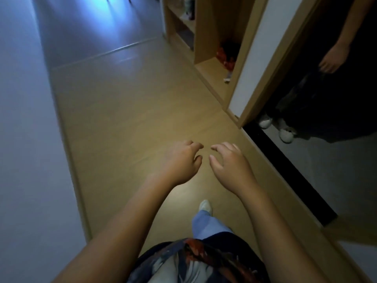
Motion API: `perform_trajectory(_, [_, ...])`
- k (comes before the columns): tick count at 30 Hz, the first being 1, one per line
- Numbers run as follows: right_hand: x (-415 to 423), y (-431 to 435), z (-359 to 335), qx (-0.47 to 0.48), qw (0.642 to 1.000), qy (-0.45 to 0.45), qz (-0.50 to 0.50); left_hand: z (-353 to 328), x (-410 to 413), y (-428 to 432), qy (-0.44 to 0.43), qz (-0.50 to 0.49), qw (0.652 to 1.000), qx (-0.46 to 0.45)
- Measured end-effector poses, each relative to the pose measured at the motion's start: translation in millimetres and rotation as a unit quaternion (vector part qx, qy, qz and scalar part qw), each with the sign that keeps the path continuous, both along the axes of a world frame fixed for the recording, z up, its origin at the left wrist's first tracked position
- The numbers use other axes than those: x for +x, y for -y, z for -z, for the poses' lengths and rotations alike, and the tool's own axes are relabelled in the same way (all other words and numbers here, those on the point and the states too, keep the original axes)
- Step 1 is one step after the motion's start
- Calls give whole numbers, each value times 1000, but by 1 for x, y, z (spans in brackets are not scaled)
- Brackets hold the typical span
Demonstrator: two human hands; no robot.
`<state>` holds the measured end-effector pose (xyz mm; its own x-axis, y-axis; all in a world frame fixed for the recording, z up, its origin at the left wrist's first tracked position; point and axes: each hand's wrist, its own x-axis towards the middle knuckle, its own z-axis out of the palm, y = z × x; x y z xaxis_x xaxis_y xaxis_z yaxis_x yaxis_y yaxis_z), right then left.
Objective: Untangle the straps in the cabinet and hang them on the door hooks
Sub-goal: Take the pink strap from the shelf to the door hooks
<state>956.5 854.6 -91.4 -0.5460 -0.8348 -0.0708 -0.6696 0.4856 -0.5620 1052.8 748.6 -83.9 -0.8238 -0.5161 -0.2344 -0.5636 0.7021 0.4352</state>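
A tangled heap of red and dark straps (225, 57) lies on the floor of an open wooden cabinet (204, 37) at the upper middle. The cabinet door (263, 58) stands open to the right of it; no hooks show on it. My left hand (182, 161) and my right hand (229, 163) hover side by side over the wooden floor, well short of the cabinet. Both have loosely curled fingers and hold nothing.
A mirror (326, 99) on the right reflects a person's hand and white shoes. A pale wall (24, 119) runs along the left. The wooden floor (126, 111) stretches ahead to the cabinet, whose shelves (183, 23) hold a few objects. My foot (205, 207) steps forward.
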Motion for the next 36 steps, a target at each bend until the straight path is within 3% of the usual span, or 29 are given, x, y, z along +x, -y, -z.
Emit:
perform_trajectory(8, [-87,100,-12,3,996,-9,-92,-15,-66,77,-16,-99,995,-28])
perform_trajectory(19, [-169,237,-11,41,990,-41,-128,4,-119,206,14,-163,986,-33])
perform_trajectory(30, [-250,403,-3,120,990,-22,-67,-6,-213,412,69,-74,994,-44])
perform_trajectory(36, [-296,453,11,178,983,20,-25,10,-279,462,100,-1,995,-1])
